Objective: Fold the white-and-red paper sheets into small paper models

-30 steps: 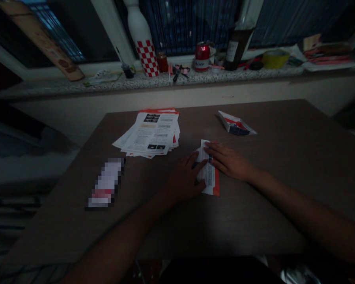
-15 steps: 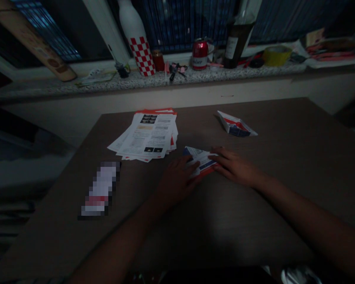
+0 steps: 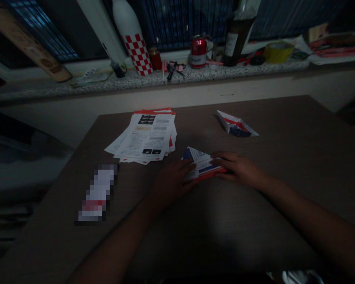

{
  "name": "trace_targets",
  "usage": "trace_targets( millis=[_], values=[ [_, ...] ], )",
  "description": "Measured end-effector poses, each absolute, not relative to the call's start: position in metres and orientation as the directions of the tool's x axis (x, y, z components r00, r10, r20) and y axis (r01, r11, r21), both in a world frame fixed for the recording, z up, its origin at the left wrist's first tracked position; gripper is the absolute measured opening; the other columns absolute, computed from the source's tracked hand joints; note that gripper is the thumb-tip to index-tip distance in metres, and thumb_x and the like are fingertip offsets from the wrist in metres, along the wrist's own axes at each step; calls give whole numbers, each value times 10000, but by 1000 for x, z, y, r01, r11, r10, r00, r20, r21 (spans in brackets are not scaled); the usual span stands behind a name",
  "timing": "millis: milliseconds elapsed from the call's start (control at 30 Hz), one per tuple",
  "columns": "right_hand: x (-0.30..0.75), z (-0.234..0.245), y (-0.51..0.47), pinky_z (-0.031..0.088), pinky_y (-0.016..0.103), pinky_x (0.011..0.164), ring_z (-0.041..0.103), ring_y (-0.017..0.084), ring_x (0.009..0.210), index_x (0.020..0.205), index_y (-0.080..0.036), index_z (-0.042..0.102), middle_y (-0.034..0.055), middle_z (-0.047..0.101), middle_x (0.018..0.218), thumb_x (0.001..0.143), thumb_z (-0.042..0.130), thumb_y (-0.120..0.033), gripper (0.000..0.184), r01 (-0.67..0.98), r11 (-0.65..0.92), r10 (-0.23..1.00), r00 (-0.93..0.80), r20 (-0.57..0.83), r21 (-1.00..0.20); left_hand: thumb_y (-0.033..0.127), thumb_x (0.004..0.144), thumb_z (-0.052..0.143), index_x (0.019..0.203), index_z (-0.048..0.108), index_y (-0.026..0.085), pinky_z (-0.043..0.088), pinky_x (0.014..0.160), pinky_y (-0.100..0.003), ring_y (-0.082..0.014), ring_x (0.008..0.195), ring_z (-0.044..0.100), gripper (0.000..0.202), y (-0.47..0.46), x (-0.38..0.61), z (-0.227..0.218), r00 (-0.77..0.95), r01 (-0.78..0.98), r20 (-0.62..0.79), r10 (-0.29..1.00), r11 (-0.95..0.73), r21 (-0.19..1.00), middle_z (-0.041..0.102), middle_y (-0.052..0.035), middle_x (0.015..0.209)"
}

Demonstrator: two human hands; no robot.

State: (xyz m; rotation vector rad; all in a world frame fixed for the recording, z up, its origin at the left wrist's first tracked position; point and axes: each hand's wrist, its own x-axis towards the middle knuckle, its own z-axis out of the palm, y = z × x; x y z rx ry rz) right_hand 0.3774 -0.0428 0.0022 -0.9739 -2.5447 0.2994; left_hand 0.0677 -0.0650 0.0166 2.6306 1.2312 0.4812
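A folded printed leaflet [image 3: 201, 165], white with blue and orange bands, lies on the brown table [image 3: 284, 165] between my hands. My left hand [image 3: 171, 182] rests on its left end with the fingers curled over the paper. My right hand [image 3: 239, 169] presses its right end, fingers together along the orange edge. A stack of printed sheets [image 3: 146, 137] lies to the upper left of my hands. Another folded paper piece [image 3: 236, 125] lies farther back on the right.
A blurred rectangular object [image 3: 97, 194] lies at the table's left. Behind the table a stone ledge [image 3: 136, 81] holds a checked white bottle [image 3: 132, 37], a red can [image 3: 198, 51], a dark bottle [image 3: 236, 35], a yellow tape roll [image 3: 276, 52] and small clutter.
The leaflet has been turned and folded from lying lengthwise toward me to a shorter piece lying crosswise. Both hands shifted slightly to hold its two ends.
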Motion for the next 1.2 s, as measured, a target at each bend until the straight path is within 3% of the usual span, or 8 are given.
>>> trace_targets(
  millis=[200,367,633,833,1033,1200],
  values=[
    [377,5,-44,603,529,1034,692,339,1283,1353,-234,691,158,682,1447,1038,665,-336,332,588,755,655,-696,293,-289,448,983,752,1390,675,225,595,1064,-480,-312,1285,676,471,-67,69,20,599,707,221,770,-637,306,663,-107,1466],
    [376,4,-44,598,519,1050,701,318,1272,1317,-252,721,131,698,1430,1068,611,-331,284,586,736,675,-671,305,-339,529,937,781,1449,635,260,582,1079,-507,-336,1321,646,597,-67,68,21,610,709,199,767,-640,296,628,-99,1505],
    [379,4,-42,593,531,1065,683,339,1305,1366,-254,706,132,687,1456,985,741,-369,400,565,741,667,-680,304,-362,440,1047,633,1365,704,241,588,1072,-473,-291,1263,689,381,-63,69,16,574,722,227,787,-617,313,685,-84,1438],
    [378,0,-37,615,459,1057,738,263,1231,1294,-284,758,72,768,1345,1042,617,-229,294,555,710,700,-626,344,-433,436,1057,623,1376,700,238,581,1082,-479,-290,1290,678,383,-62,66,16,597,703,209,775,-630,330,671,-89,1467],
    [379,6,-38,629,449,1034,766,258,1172,1226,-267,774,72,789,1294,1067,579,-277,252,534,665,742,-552,381,-521,467,1040,651,1434,666,267,578,1095,-479,-293,1350,646,441,-62,56,23,597,677,191,779,-617,401,622,-90,1529],
    [385,16,-38,621,447,1015,765,263,1137,1182,-261,761,75,799,1227,1079,570,-321,225,537,643,766,-472,437,-547,330,1027,672,1358,694,282,557,1120,-477,-265,1342,628,336,-57,44,34,566,620,319,760,-647,444,635,-75,1473]
  ],
)
